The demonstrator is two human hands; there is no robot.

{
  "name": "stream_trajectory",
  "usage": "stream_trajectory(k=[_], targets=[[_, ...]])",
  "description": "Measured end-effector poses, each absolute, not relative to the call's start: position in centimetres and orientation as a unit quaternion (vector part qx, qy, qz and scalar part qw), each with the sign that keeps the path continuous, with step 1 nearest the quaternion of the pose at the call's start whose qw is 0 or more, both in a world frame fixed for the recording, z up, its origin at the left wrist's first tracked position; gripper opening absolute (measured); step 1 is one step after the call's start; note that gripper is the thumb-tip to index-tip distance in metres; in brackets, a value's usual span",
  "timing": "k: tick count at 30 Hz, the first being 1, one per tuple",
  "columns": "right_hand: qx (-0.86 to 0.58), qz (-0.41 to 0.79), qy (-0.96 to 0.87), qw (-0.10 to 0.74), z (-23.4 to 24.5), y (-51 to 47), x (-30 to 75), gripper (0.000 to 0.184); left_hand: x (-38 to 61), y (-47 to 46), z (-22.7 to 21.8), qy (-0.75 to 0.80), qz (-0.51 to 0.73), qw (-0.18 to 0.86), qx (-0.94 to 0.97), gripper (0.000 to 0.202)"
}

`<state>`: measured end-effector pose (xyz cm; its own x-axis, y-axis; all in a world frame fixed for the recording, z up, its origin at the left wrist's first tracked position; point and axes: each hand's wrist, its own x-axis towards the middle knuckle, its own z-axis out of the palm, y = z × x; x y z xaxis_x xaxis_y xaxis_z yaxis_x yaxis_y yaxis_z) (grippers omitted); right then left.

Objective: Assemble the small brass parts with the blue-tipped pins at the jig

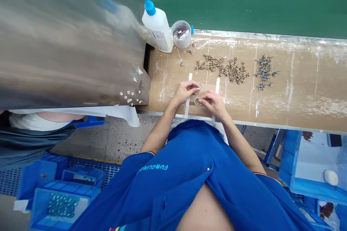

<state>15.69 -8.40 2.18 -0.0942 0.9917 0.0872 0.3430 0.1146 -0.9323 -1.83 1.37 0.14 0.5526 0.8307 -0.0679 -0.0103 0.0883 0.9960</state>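
Note:
My left hand [186, 90] and my right hand [213, 101] meet over the near edge of the brown bench [298, 94], between two white tape strips [217, 86]. Both hands have their fingers curled in a pinch around a small round ring-like part [197, 101] that lies between them. Beyond the hands lies a heap of small brass-coloured parts [222, 68], and to its right a smaller heap of bluish parts [263, 71].
A white squeeze bottle with a blue nozzle [157, 25] and a small clear cup [181, 34] stand at the bench's back left. A large metal housing [67, 39] fills the left. Blue crates [58, 202] sit on the floor left, blue bins [311, 166] right.

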Motion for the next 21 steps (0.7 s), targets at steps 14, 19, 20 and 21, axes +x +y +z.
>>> stream_trajectory(k=[14, 19, 20, 21], targets=[[-0.544, 0.221, -0.728, 0.355, 2.45, -7.80, 15.78, 0.017, -1.79, 1.37, -0.07, 0.349, 0.315, 0.661, 0.585, 0.043], [-0.516, 0.294, -0.714, 0.370, 2.37, -8.02, 16.24, 0.015, -1.67, 1.31, -0.03, 0.344, 0.310, 0.668, 0.583, 0.043], [-0.516, 0.315, -0.700, 0.380, 2.27, -8.04, 16.20, 0.015, -1.63, 1.26, 0.02, 0.343, 0.308, 0.670, 0.582, 0.042], [-0.518, 0.334, -0.683, 0.391, 2.18, -8.05, 16.14, 0.016, -1.60, 1.22, 0.08, 0.341, 0.305, 0.672, 0.582, 0.041]])
